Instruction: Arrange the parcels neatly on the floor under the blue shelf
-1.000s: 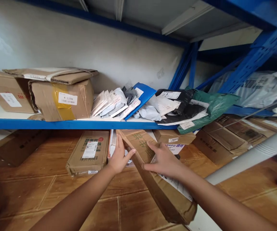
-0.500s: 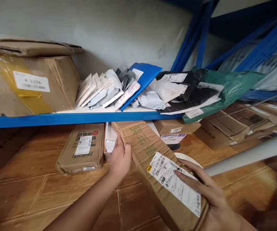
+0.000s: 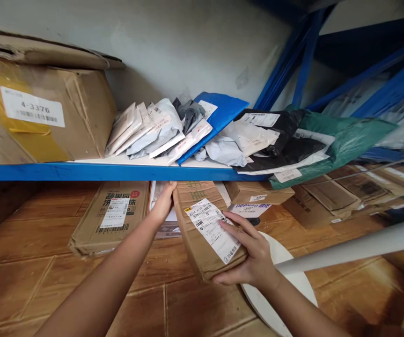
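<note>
Between my hands is a long brown cardboard box with green print and a white shipping label. Its far end reaches in under the blue shelf edge. My left hand grips the box's left side near that far end. At the near right corner, my right hand holds it with the fingers over the label and the thumb at the lower edge. Just left of it, a flat printed carton lies on the wood-patterned floor. A smaller carton lies to the right, on top of a white printed box.
On the blue-edged shelf stand a large taped box, several mailer bags and a green bag. A grey pole rises from a round white base at right. More cartons lie beyond it.
The cardboard box has moved away from me and left, farther under the shelf, with both hands still on it. The view has shifted slightly.
</note>
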`<action>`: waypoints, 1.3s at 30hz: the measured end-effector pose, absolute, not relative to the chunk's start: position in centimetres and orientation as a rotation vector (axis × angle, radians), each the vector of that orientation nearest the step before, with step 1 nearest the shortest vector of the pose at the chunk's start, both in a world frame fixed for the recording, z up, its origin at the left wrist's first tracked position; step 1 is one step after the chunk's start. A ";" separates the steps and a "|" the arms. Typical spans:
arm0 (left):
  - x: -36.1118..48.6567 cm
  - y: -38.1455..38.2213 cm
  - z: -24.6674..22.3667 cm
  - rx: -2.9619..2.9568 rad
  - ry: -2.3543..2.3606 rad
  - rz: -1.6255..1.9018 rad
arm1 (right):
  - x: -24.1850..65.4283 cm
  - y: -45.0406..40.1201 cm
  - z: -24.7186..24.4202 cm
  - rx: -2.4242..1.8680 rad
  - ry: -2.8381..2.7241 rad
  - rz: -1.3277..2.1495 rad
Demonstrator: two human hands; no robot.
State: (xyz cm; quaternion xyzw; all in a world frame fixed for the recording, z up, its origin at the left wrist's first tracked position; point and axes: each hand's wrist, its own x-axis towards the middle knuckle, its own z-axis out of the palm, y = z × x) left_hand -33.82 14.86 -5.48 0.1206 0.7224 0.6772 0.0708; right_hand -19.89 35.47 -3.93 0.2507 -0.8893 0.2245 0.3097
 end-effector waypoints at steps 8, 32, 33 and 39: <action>-22.6 11.7 -12.4 0.830 2.372 1.192 | -17.3 36.2 -10.6 0.220 -2.286 1.316; -35.7 9.2 -9.3 0.991 2.914 0.697 | -31.6 38.4 -10.4 0.660 -2.827 0.533; -35.8 9.4 -9.2 1.023 2.898 0.689 | -31.8 38.7 -10.6 0.670 -2.870 0.522; -35.5 10.8 -9.6 1.146 2.816 0.909 | -32.0 38.7 -10.6 0.711 -2.870 0.562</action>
